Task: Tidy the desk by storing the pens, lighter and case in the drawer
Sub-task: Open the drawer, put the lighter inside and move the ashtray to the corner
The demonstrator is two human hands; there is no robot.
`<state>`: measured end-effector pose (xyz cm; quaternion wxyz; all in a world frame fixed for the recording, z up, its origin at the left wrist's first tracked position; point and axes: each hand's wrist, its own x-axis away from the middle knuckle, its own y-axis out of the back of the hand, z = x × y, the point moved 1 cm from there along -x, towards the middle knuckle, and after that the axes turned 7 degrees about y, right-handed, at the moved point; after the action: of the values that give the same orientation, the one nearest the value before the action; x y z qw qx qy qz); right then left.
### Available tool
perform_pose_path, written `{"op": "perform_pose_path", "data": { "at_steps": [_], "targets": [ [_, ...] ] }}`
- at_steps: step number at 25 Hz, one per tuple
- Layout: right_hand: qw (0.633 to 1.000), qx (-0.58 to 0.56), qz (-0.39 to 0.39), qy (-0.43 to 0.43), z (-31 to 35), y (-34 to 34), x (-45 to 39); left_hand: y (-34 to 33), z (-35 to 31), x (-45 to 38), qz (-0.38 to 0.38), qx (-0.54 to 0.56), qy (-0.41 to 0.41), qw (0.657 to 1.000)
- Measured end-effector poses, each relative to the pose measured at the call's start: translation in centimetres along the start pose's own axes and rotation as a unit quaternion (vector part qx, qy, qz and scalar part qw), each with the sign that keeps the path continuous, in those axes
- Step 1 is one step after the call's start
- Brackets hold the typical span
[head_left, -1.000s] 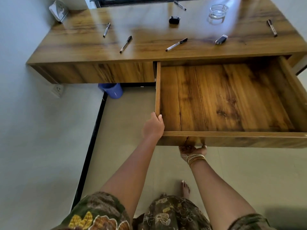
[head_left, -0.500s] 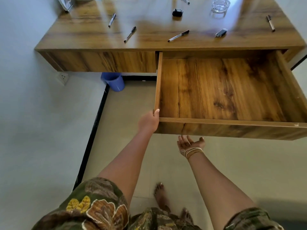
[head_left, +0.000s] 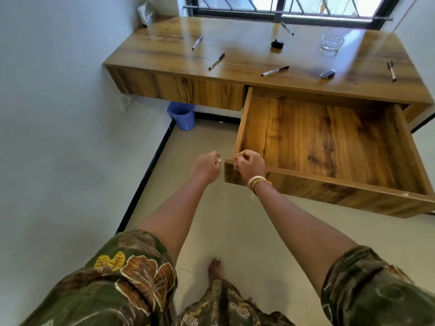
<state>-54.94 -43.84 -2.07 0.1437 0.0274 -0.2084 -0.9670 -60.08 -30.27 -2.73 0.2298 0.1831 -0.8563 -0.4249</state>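
The right-hand drawer (head_left: 244,118) of the wooden desk (head_left: 247,31) is pulled far out and has nothing in it. Several pens lie on the desk top: one at the left (head_left: 196,42), one (head_left: 216,61), one near the front edge (head_left: 274,70), one at the back (head_left: 287,28) and one at the far right (head_left: 392,70). A small black case (head_left: 277,43) sits mid-desk, and a lighter (head_left: 328,74) lies near the front right. My left hand (head_left: 207,167) hovers just left of the drawer's front corner, fingers curled, holding nothing. My right hand (head_left: 249,164) is over that corner, fingers curled.
A glass ashtray (head_left: 332,42) stands at the back right of the desk. A blue bin (head_left: 182,118) sits on the floor under the shut left drawer (head_left: 183,90). A white wall runs along the left, and a barred window (head_left: 282,8) is behind the desk.
My left hand has let go of the drawer's left corner and moved left. My right hand has come up from under the drawer front to its front-left corner. The view has tilted up.
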Motion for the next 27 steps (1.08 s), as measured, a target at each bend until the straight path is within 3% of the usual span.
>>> {"op": "perform_pose_path", "data": {
  "at_steps": [5,18,27],
  "targets": [
    [0.993,0.090,0.027,0.074,2.9,-3.2,-5.8,4.5,1.1,-4.8,-0.013,-0.050,-0.022,0.998],
    [0.988,0.133,0.020,0.077,6.6,-11.4,-22.1,13.3,3.3,-22.0,-0.030,-0.064,-0.040,0.997],
    [0.977,0.187,-0.061,0.076,6.1,-13.8,-35.7,13.8,0.2,-36.2,-0.070,-0.103,-0.100,0.987]
  ]
}}
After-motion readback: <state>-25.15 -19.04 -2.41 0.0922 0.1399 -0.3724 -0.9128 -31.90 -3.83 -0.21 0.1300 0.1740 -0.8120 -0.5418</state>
